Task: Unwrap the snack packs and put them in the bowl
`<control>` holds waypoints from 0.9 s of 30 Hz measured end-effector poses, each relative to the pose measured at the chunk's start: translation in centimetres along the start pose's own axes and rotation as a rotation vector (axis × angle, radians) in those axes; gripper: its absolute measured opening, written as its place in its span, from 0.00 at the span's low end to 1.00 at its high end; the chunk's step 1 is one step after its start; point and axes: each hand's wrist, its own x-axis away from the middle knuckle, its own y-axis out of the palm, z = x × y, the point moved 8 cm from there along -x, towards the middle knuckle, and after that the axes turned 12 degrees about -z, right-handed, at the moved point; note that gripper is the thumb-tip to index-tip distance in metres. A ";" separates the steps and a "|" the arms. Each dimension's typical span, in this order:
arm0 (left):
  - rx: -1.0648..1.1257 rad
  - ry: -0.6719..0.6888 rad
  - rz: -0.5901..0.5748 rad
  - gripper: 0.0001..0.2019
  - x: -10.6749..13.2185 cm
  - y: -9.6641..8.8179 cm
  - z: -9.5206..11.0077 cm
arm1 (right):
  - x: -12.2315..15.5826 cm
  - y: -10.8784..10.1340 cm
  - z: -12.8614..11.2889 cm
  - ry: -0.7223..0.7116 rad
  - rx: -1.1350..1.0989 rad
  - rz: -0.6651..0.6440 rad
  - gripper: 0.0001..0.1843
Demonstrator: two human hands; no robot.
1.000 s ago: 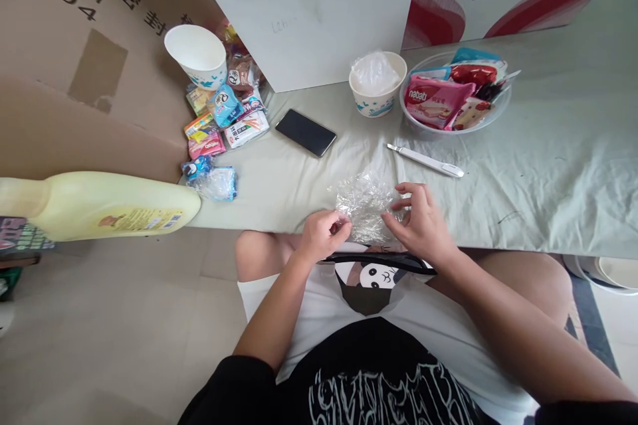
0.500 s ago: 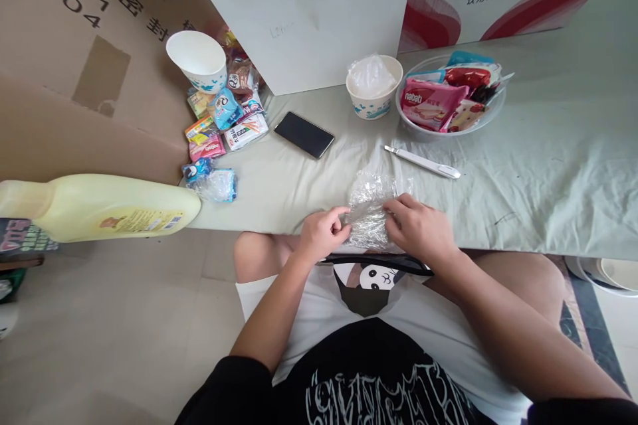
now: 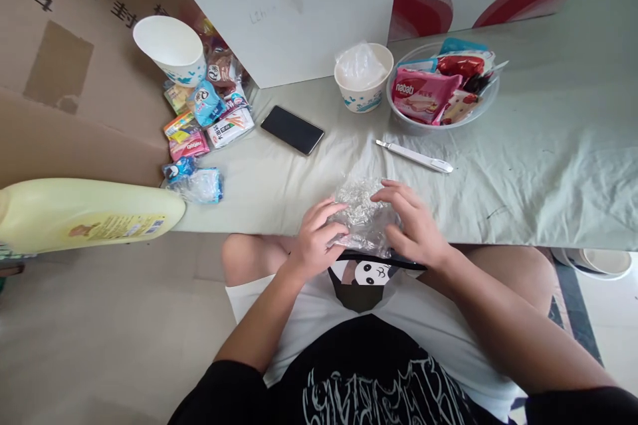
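Cloth-covered surface [image 3: 538, 192]: runs across, in front of lap. Right hand [image 3: 419, 229]: fingers open, thumb apart, over right side of clear film [image 3: 359, 209]. Left hand [image 3: 313, 239]: fingers bent at left edge of film; can't tell if pinching. Film: lies crumpled at near edge of surface, between hands, near end toward lap; can't tell long axis. Phone [image 3: 292, 129]: lies beyond, to the left. White knife [image 3: 416, 157]: lies beyond right hand, tip pointing left and away.
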 end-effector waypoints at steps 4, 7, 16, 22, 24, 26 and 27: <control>0.430 -0.123 -0.027 0.05 0.0 -2.9 1.2 | 0.3 0.6 -1.5 -0.174 -0.523 -0.210 0.22; 0.720 -0.415 -0.122 0.08 -0.1 -3.3 0.5 | 0.7 2.9 -2.0 -0.091 -1.062 -0.406 0.33; 0.982 -0.695 -0.128 0.11 -1.3 0.0 -5.5 | 0.4 5.9 -0.9 0.155 -0.943 -0.534 0.23; 1.377 -0.615 0.181 0.25 -1.0 1.6 -6.4 | 0.2 4.8 1.2 0.407 -0.789 -0.313 0.13; 1.451 -0.622 0.073 0.27 -1.1 3.1 -5.7 | 0.2 4.5 1.6 0.436 -0.841 -0.262 0.14; 1.394 -0.677 -0.057 0.24 -0.9 4.2 -5.4 | 0.2 4.1 1.9 0.432 -0.869 -0.193 0.14; 1.342 -0.698 -0.086 0.21 -0.7 4.3 -5.5 | 0.2 3.8 2.0 0.420 -0.879 -0.157 0.14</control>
